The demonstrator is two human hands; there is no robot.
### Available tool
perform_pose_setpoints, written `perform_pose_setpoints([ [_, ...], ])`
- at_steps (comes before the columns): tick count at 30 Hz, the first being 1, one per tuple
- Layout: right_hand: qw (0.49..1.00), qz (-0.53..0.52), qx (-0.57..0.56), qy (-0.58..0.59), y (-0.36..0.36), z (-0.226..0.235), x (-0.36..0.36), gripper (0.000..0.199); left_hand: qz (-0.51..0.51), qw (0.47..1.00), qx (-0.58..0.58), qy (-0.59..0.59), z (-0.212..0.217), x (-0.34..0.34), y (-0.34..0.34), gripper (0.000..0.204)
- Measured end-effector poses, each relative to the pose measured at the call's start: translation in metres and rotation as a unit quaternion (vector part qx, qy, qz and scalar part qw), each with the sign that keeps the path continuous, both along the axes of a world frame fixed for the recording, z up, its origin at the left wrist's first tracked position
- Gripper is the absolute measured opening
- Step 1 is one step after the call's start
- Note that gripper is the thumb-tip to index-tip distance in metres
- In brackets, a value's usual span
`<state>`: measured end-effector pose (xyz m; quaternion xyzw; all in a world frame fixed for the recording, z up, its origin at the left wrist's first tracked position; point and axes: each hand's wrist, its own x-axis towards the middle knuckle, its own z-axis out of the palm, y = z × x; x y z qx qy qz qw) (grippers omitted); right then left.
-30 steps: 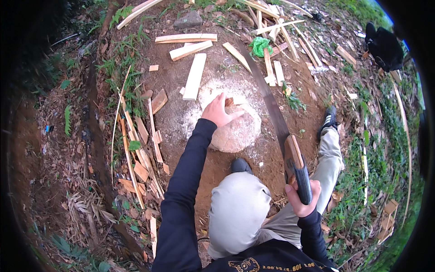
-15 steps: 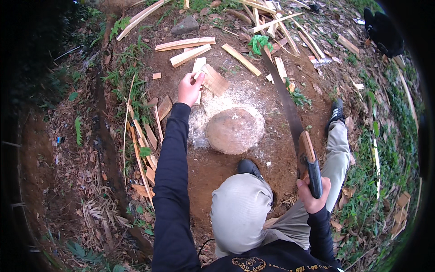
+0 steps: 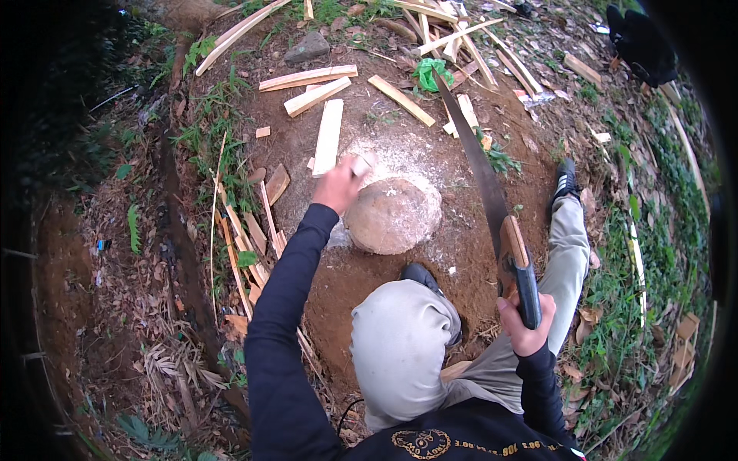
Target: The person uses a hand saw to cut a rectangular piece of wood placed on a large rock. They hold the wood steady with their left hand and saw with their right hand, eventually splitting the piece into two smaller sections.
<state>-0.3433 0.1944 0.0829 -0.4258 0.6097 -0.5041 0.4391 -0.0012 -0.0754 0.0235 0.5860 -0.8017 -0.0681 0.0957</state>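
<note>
In my right hand (image 3: 529, 321) I grip a handsaw (image 3: 480, 165) by its brown and black handle, its long blade slanting up and away to the left. My left hand (image 3: 339, 187) is at the upper left edge of a round wood stump (image 3: 394, 215), fingers closed on a small wooden piece (image 3: 364, 163), seen tilted and slightly blurred. Pale sawdust coats the stump's rim and the ground just beyond it. A flat, light wood strip (image 3: 328, 137) lies beyond my left hand.
Several wood strips (image 3: 400, 100) lie on the far soil, with a heap (image 3: 455, 34) behind them. A green plastic bag (image 3: 430, 74) is near the saw tip. More offcuts (image 3: 252, 227) lie left of the stump. A grey stone (image 3: 307, 48) is at the back.
My left hand has come nearer and right, bringing the wooden piece from above the light strip to the stump's edge and turning it. The handsaw stays nearly where it was.
</note>
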Motion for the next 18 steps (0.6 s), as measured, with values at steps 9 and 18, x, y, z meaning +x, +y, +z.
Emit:
perform_pose_setpoints([
  [9, 0.998, 0.044, -0.042, 0.02, 0.001, -0.009, 0.0, 0.023, -0.103, 0.988, -0.117, 0.021, -0.009, -0.007, 0.032, 0.034],
  [18, 0.999, 0.038, -0.005, -0.003, 0.004, -0.009, 0.001, 0.023, 0.187, 0.837, -0.015, 0.514, 0.03, 0.03, -0.004, 0.041],
])
